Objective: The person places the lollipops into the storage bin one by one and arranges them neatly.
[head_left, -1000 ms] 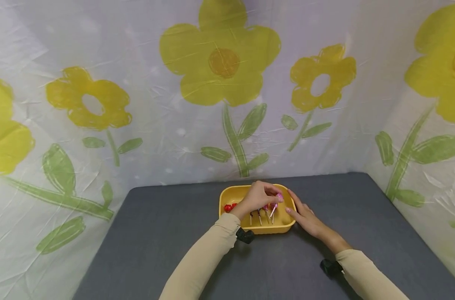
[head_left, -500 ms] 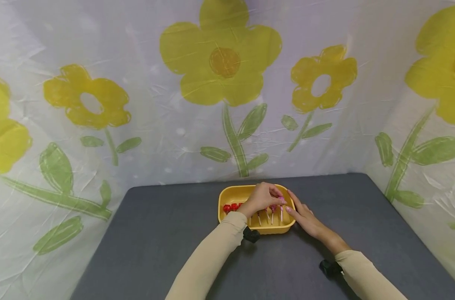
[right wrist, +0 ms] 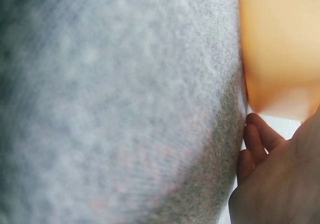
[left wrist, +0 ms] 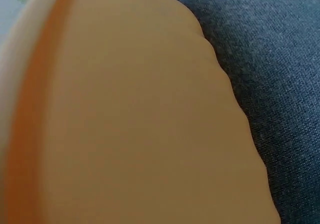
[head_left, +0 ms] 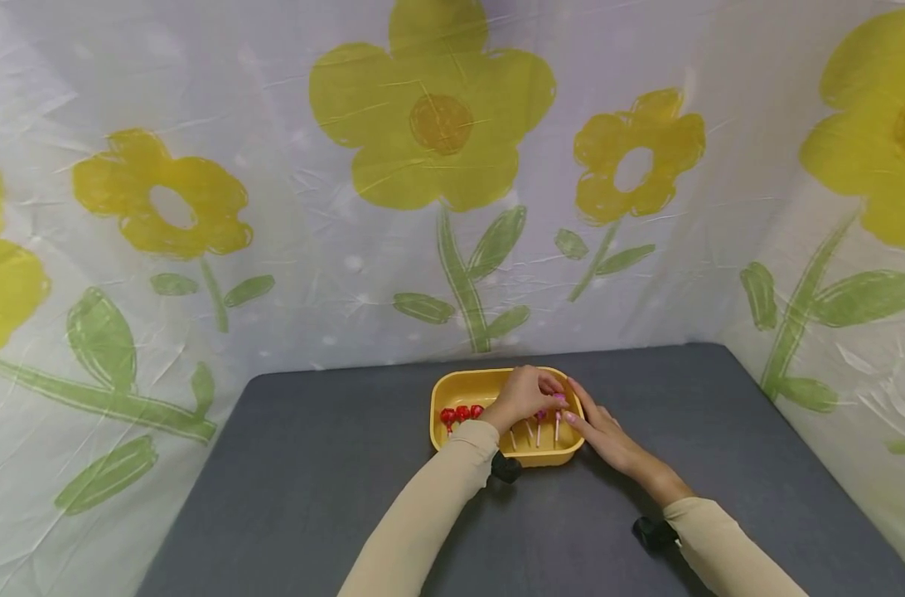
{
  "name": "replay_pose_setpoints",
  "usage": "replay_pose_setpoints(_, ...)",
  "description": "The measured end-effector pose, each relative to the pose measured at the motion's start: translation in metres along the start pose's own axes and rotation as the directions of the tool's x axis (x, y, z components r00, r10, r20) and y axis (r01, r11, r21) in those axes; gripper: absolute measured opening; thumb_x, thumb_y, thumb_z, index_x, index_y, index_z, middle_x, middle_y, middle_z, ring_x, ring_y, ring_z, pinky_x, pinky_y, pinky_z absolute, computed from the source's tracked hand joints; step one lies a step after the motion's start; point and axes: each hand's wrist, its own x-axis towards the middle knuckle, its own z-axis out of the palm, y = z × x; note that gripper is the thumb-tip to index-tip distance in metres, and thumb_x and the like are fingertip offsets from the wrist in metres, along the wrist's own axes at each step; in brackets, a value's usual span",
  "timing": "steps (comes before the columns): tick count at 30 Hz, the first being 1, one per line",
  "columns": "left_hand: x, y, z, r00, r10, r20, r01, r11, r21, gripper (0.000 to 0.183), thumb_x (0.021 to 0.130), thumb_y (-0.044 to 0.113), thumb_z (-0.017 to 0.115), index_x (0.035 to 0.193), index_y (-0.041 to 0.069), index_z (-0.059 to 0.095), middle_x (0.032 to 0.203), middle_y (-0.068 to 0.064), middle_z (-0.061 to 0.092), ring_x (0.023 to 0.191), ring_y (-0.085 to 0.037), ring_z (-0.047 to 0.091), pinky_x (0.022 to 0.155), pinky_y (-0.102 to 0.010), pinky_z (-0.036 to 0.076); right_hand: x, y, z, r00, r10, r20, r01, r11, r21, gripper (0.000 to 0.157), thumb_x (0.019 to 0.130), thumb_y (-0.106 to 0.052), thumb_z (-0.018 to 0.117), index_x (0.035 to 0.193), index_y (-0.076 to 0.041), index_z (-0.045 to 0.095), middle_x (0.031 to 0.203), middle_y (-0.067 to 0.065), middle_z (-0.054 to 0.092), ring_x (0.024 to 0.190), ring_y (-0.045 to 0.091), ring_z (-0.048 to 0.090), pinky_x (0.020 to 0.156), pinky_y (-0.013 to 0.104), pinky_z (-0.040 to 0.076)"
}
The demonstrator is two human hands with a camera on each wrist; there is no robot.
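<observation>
In the head view my left hand (head_left: pixel 522 398) reaches over a yellow plastic tray (head_left: pixel 538 458) and pinches the pink head of a lollipop (head_left: pixel 558 425) near its right end. The stick points toward me. My right hand (head_left: pixel 609 433) holds the tray's right end, its thumb at the rim and its fingers along the outside. Purple-pink lollipops (head_left: pixel 539 424) lie in a row left of the pinched one, partly hidden by my left hand. Red lollipops (head_left: pixel 463 413) sit at the tray's left. In the right wrist view the right fingers (right wrist: pixel 256 139) lie beside the tray wall (right wrist: pixel 280 48).
The tray stands on a dark grey table (head_left: pixel 333 464), near its back edge. Behind and at both sides hangs a white cloth (head_left: pixel 333 265) printed with yellow flowers. A blurred tan-yellow surface (left wrist: pixel 150 108) fills most of the left wrist view.
My left hand has moved slightly right and lowered the pink lollipop beside the others, its stick turning to point toward me. More red lollipops have come into sight. The right hand stays put.
</observation>
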Motion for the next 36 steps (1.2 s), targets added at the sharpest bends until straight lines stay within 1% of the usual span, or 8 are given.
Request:
replay_pose_setpoints(3, 0.000, -0.001, 0.001, 1.000, 0.007, 0.013, -0.007, 0.999, 0.032, 0.019, 0.084, 0.027, 0.080, 0.097, 0.013, 0.079, 0.092, 0.001, 0.079, 0.076, -0.002, 0.069, 0.066, -0.012, 0.050, 0.000, 0.000, 0.000, 1.000, 0.005, 0.000, -0.005, 1.000, 0.001, 0.067, 0.105, -0.046, 0.038, 0.161, -0.027, 0.006, 0.162, 0.018, 0.027, 0.139, 0.043, 0.032, 0.107, 0.069, 0.020)
replay_pose_setpoints(7, 0.001, -0.003, 0.004, 1.000, -0.012, 0.015, 0.012, 1.000, 0.013, 0.017, 0.083, 0.025, 0.081, 0.094, 0.012, 0.078, 0.090, 0.000, 0.078, 0.071, 0.001, 0.064, 0.063, -0.011, 0.049, 0.000, 0.000, 0.000, 1.000, 0.013, 0.000, -0.013, 1.000, -0.009, 0.067, 0.105, -0.048, 0.037, 0.161, -0.028, 0.006, 0.162, 0.018, 0.028, 0.139, 0.043, 0.032, 0.107, 0.069, 0.021)
replay_pose_setpoints(12, 0.001, -0.006, 0.009, 1.000, -0.024, 0.013, 0.024, 0.999, 0.022, 0.016, 0.084, 0.024, 0.080, 0.094, 0.011, 0.077, 0.089, 0.000, 0.078, 0.068, 0.001, 0.061, 0.061, -0.011, 0.048, 0.000, 0.000, 0.000, 1.000, 0.016, 0.002, -0.016, 1.000, -0.007, 0.067, 0.105, -0.048, 0.037, 0.161, -0.027, 0.006, 0.160, 0.018, 0.031, 0.137, 0.042, 0.035, 0.107, 0.068, 0.022)
replay_pose_setpoints(20, 0.001, -0.006, 0.015, 1.000, -0.027, -0.007, 0.027, 0.999, 0.035, 0.013, 0.085, 0.022, 0.079, 0.093, 0.012, 0.078, 0.087, 0.001, 0.077, 0.068, 0.000, 0.062, 0.061, -0.012, 0.048, 0.000, -0.001, 0.001, 1.000, 0.020, 0.005, -0.020, 1.000, 0.005, 0.067, 0.105, -0.047, 0.038, 0.161, -0.027, 0.006, 0.161, 0.018, 0.030, 0.138, 0.042, 0.034, 0.108, 0.069, 0.019)
replay_pose_setpoints(23, 0.000, -0.008, 0.018, 1.000, -0.029, -0.013, 0.029, 0.999, 0.044, 0.013, 0.085, 0.022, 0.079, 0.093, 0.012, 0.078, 0.087, 0.002, 0.077, 0.069, 0.001, 0.062, 0.062, -0.011, 0.048, -0.001, -0.001, 0.001, 1.000, 0.013, 0.008, -0.013, 1.000, 0.002, 0.068, 0.105, -0.047, 0.037, 0.161, -0.025, 0.005, 0.161, 0.020, 0.029, 0.137, 0.044, 0.033, 0.108, 0.070, 0.019)
replay_pose_setpoints(26, 0.000, -0.010, 0.020, 0.999, -0.030, -0.021, 0.031, 0.998, 0.050, 0.013, 0.085, 0.023, 0.079, 0.093, 0.013, 0.078, 0.086, 0.003, 0.077, 0.069, 0.002, 0.062, 0.062, -0.011, 0.048, -0.001, -0.001, 0.001, 1.000, 0.017, 0.006, -0.017, 1.000, 0.000, 0.068, 0.105, -0.047, 0.038, 0.161, -0.026, 0.006, 0.161, 0.020, 0.029, 0.137, 0.044, 0.033, 0.107, 0.070, 0.020)
replay_pose_setpoints(30, 0.000, -0.011, 0.020, 0.999, -0.037, -0.035, 0.038, 0.998, 0.050, 0.012, 0.085, 0.025, 0.080, 0.092, 0.015, 0.079, 0.086, 0.004, 0.078, 0.070, 0.002, 0.063, 0.063, -0.011, 0.048, 0.000, 0.000, 0.001, 1.000, 0.020, -0.003, -0.020, 1.000, -0.003, 0.067, 0.105, -0.048, 0.038, 0.161, -0.029, 0.006, 0.161, 0.018, 0.031, 0.137, 0.043, 0.034, 0.107, 0.071, 0.022)
replay_pose_setpoints(36, -0.001, -0.012, 0.020, 0.999, -0.031, -0.038, 0.032, 0.999, 0.041, 0.012, 0.084, 0.024, 0.080, 0.092, 0.015, 0.079, 0.086, 0.004, 0.078, 0.069, 0.002, 0.062, 0.063, -0.012, 0.048, 0.000, 0.001, 0.001, 1.000, 0.009, -0.007, -0.009, 1.000, -0.004, 0.067, 0.105, -0.047, 0.039, 0.161, -0.028, 0.007, 0.160, 0.018, 0.032, 0.137, 0.043, 0.035, 0.107, 0.071, 0.022)
